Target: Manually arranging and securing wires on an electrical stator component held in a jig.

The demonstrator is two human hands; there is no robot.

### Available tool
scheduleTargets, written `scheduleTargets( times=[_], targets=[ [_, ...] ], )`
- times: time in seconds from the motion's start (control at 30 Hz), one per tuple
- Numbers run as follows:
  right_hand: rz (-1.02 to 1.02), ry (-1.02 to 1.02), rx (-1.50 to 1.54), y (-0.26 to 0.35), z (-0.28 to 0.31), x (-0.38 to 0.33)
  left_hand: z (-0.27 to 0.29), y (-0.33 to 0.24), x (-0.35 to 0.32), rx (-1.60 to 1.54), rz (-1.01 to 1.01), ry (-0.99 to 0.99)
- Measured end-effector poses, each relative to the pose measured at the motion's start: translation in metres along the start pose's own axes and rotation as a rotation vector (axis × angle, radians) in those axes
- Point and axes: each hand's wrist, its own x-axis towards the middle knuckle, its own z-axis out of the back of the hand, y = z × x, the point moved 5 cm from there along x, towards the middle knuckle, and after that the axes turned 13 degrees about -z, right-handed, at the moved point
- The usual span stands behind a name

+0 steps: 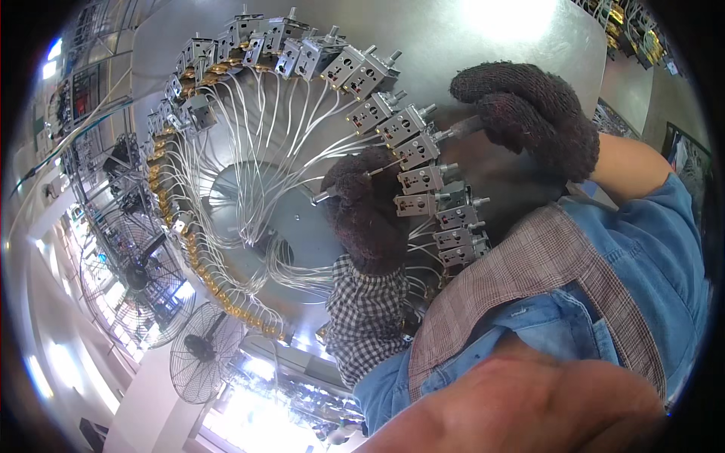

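Observation:
My left hand (pixel 366 215), in a dark knitted glove, has its fingers closed around a thin metal rod (pixel 384 168). One end points toward a metal switch box (pixel 415 148); a shiny metal tip (pixel 325 196) sticks out on the other side of the glove. My right hand (pixel 529 113), gloved the same way, is curled around a grey cylindrical tool (pixel 462 127). Its narrow end meets the shaft of that same box. The tool's handle is hidden in the glove. More small metal boxes with shafts (pixel 421 180) stand in a row beside my left hand.
The boxes ring a round metal table (pixel 294 215), with white wires (pixel 245 189) running toward its middle. Brass-coloured fittings (pixel 192 253) line the left rim. Two fans (pixel 198 347) stand beyond the left edge. More parts (pixel 634 38) lie at the top right.

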Motion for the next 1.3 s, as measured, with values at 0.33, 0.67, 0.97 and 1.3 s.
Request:
scheduleTargets(
  times=[0.33,0.67,0.97,1.3],
  targets=[
    [-0.097,-0.032,-0.002,0.004,0.002,0.004,-0.005,0.000,0.006,0.022,-0.152,0.006],
    [-0.433,-0.123,0.264,0.001,-0.004,0.004,-0.006,0.001,0.007,0.076,-0.109,-0.007],
    [0.070,-0.156,-0.150,0.008,0.003,0.006,-0.007,0.002,0.002,-0.022,-0.109,0.133],
    [0.023,-0.099,-0.288,0.003,0.004,0.008,0.000,0.002,0.003,0.155,-0.097,0.055]
  ],
)
